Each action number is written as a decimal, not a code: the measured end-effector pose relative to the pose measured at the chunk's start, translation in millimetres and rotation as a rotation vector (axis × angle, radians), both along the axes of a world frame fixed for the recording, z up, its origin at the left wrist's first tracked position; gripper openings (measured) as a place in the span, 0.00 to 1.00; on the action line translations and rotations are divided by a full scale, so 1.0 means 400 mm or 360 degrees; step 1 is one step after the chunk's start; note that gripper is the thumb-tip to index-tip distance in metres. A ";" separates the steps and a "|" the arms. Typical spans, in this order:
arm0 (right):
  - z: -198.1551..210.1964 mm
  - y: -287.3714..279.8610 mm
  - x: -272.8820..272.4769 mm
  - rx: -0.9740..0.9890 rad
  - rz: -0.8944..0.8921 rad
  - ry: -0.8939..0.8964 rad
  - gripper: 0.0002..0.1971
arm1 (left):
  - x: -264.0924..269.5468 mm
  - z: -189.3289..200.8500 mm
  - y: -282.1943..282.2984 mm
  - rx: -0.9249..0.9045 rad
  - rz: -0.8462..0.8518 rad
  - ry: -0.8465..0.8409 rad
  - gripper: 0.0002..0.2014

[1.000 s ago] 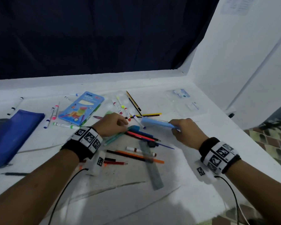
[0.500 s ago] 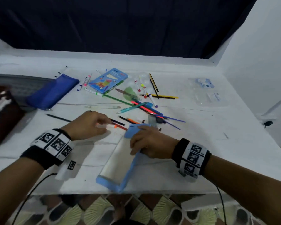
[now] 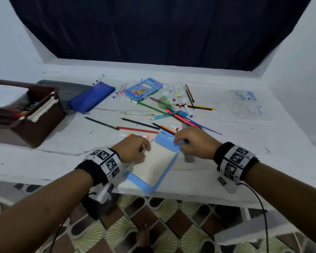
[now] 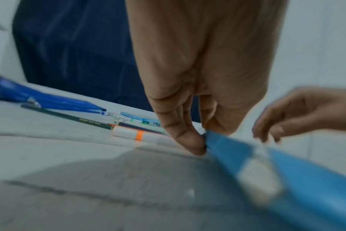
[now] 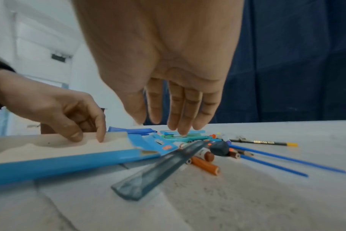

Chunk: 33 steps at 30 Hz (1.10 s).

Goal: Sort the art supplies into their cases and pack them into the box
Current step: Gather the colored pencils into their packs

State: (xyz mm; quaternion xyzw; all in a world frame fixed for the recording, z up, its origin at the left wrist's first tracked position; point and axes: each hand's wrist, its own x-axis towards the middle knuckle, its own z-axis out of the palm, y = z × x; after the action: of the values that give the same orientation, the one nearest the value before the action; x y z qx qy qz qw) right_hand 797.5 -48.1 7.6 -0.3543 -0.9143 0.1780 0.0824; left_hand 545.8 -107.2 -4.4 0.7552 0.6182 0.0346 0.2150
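Left hand (image 4: 198, 93) pinches blue case (image 4: 286, 168) edge; marker (image 4: 132, 134) beyond.

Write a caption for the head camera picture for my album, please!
Two hands, left hand and right hand, open a light blue pencil box beside scattered coloured pencils.

My arms are bare from elbow to wrist. On my left wrist (image 3: 100, 166) I wear a black cuff wrapped in a white band printed with square black-and-white marker codes; my right wrist (image 3: 235, 161) carries the same pairing. A small white block bearing one more code hangs below each band, at about 6 o'clock. From each block a thin black cable (image 3: 261, 205) trails back along my forearm.
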 end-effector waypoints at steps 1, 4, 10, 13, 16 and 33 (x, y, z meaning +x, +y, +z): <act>0.006 0.003 0.006 0.0025 -0.0139 0.0004 0.09 | -0.001 0.009 0.003 0.0009 0.0061 -0.0084 0.14; 0.026 -0.001 0.010 -0.0061 -0.0507 0.0157 0.13 | -0.001 0.051 0.004 0.0227 0.0306 -0.0339 0.11; 0.049 -0.038 -0.053 -0.0843 -0.0669 0.0560 0.18 | 0.012 0.085 -0.049 0.0170 0.0484 -0.0999 0.07; 0.036 -0.047 -0.069 -0.0733 -0.0621 0.0274 0.24 | -0.004 0.050 -0.083 -0.0073 0.0329 -0.1015 0.10; 0.032 -0.046 -0.056 -0.0640 -0.0565 0.0144 0.27 | -0.062 0.006 -0.084 0.0073 0.0235 -0.0454 0.10; 0.040 0.017 -0.183 -0.0251 -0.0245 -0.0330 0.13 | -0.135 -0.016 0.093 0.0182 0.0348 -0.0187 0.11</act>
State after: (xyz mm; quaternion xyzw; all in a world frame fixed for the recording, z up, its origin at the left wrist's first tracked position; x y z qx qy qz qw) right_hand 724.2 -41.5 23.6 -0.4452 -0.8713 0.2048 -0.0273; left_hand 491.9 -69.9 -11.0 0.6910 0.6802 0.1369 0.2024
